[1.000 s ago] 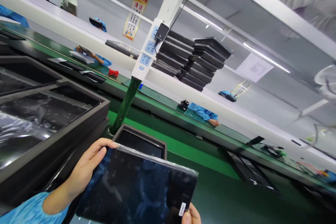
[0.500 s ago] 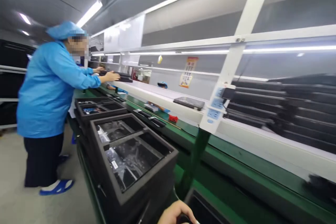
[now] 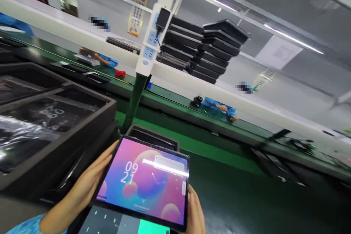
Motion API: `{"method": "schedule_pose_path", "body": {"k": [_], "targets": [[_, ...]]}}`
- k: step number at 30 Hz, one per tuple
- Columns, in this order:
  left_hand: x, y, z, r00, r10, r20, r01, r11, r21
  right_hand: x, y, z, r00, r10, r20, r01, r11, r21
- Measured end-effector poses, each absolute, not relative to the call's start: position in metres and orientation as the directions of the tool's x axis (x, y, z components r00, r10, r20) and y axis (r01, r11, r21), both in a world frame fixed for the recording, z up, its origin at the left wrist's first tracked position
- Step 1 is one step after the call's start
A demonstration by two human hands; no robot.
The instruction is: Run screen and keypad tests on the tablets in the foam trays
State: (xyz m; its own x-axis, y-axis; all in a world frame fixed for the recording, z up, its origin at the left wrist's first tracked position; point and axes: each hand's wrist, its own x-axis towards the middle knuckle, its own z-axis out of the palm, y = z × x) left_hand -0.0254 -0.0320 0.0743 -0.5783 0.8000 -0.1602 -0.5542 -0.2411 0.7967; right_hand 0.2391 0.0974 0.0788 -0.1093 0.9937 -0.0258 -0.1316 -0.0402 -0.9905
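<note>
A tablet (image 3: 148,181) with a lit pink and blue screen reading 09 21 is held up in front of me. My left hand (image 3: 89,181) is closed on its left edge, and my right hand (image 3: 195,210) grips the right edge. Just below it, at the bottom of the view, part of a second lit screen (image 3: 109,221) shows a number keypad and a green block. Whether that lower screen is also held or rests on something, I cannot tell. Behind the tablet's top edge stands a black tray (image 3: 155,137), partly hidden.
Large black foam boxes (image 3: 82,124) with bagged items stand at left. A white shelf (image 3: 175,75) crosses above the green bench (image 3: 233,190), carrying stacks of black flat devices (image 3: 211,51). Beyond it a co-worker's hands (image 3: 222,108) show. A post with sockets (image 3: 148,53) rises mid-view.
My view has swung right and down; the co-worker standing at left is out of sight. Both my hands and the lit tablet have come into view, where only one hand showed at the bottom edge before.
</note>
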Motion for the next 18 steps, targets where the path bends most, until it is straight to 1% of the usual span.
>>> {"method": "schedule_pose_path", "body": {"k": [3,5,7,10,12,14,15,17,18], "targets": [[-0.033,-0.032,0.076,-0.570,0.801,-0.182,-0.538,-0.198,0.819,0.237,0.100,0.068,-0.134,0.984,-0.118,-0.172,-0.140,-0.975],[-0.037,-0.033,0.077,-0.577,0.795,-0.187,-0.518,-0.179,0.836,0.234,0.100,0.065,-0.205,0.968,-0.147,-0.219,-0.192,-0.957],[-0.039,-0.035,0.077,-0.581,0.786,-0.211,-0.511,-0.151,0.846,0.233,0.098,0.066,-0.283,0.947,-0.150,-0.211,-0.214,-0.954],[-0.041,-0.037,0.077,-0.578,0.770,-0.272,-0.545,-0.116,0.830,0.233,0.099,0.074,-0.337,0.940,-0.063,-0.140,-0.116,-0.983],[-0.040,-0.038,0.079,-0.561,0.769,-0.308,-0.578,-0.098,0.810,0.231,0.106,0.078,-0.372,0.927,-0.055,-0.070,-0.087,-0.994],[-0.039,-0.039,0.082,-0.545,0.778,-0.313,-0.591,-0.092,0.801,0.226,0.116,0.079,-0.354,0.929,-0.107,-0.007,-0.117,-0.993],[-0.038,-0.039,0.084,-0.542,0.783,-0.305,-0.588,-0.094,0.804,0.223,0.121,0.079,-0.318,0.940,-0.123,0.016,-0.125,-0.992],[-0.037,-0.040,0.086,-0.547,0.788,-0.281,-0.565,-0.100,0.819,0.217,0.128,0.078,-0.233,0.968,-0.097,0.023,-0.095,-0.995],[-0.037,-0.040,0.087,-0.552,0.788,-0.273,-0.553,-0.100,0.827,0.215,0.130,0.078,-0.218,0.973,-0.075,0.014,-0.074,-0.997]]}}
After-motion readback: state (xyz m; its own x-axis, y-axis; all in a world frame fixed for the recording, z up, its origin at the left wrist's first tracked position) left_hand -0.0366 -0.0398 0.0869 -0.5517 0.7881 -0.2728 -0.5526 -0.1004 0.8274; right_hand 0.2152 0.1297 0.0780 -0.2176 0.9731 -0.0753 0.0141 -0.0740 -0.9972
